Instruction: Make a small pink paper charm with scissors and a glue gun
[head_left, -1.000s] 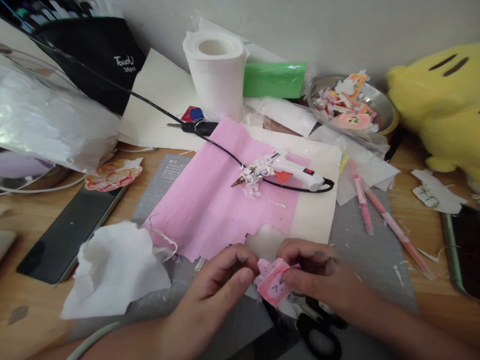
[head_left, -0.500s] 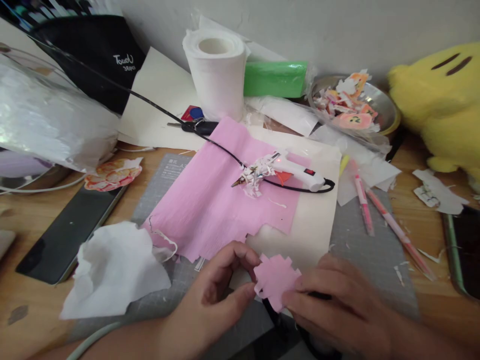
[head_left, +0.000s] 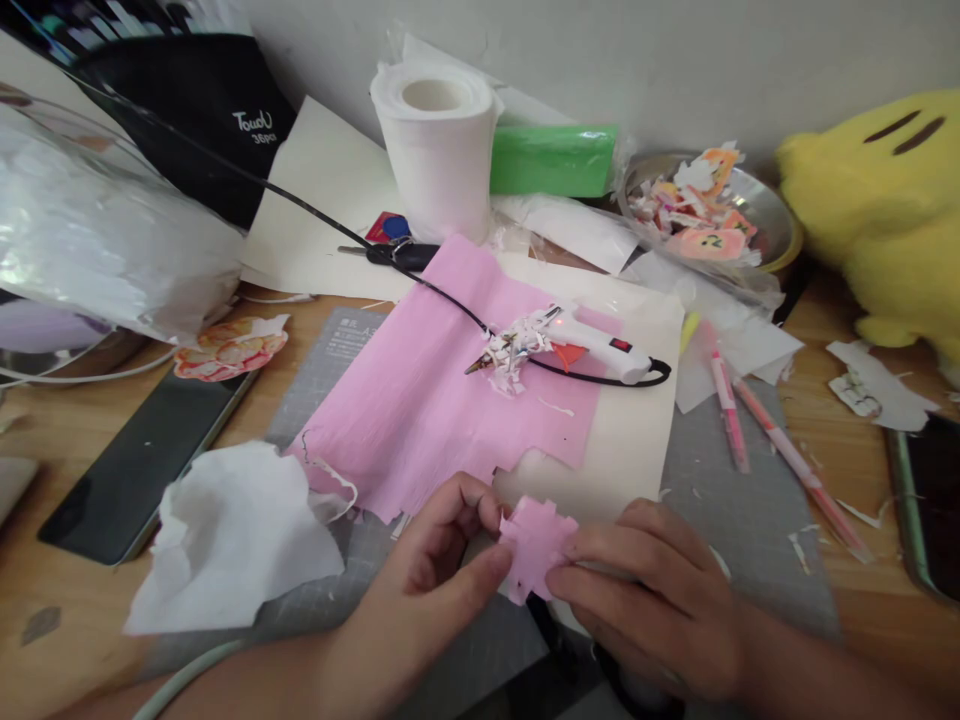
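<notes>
A small pink paper piece (head_left: 537, 548) with a notched, tabbed edge is between my hands at the lower middle. My left hand (head_left: 439, 570) pinches its left edge between thumb and forefinger. On the opposite side, my right hand (head_left: 649, 590) grips the right edge with thumb and fingertips. Dark shapes show below the piece, partly hidden by my right hand; I cannot make out what they are. Ahead of my hands a large pink crepe paper sheet (head_left: 420, 390) lies over cream paper, and a white glue gun (head_left: 600, 345) rests on it, its nozzle covered in paper scraps.
A cutting mat (head_left: 720, 530) lies under the papers. Crumpled white tissue (head_left: 236, 545) and a phone (head_left: 142, 465) are at left. A tissue roll (head_left: 439, 150), a bowl of scraps (head_left: 784, 225) and a yellow plush toy (head_left: 877, 200) stand behind. Pink pens (head_left: 802, 465) lie right.
The pink piece has moved slightly left and up and has turned a little between my fingers. My right hand has shifted left with it.
</notes>
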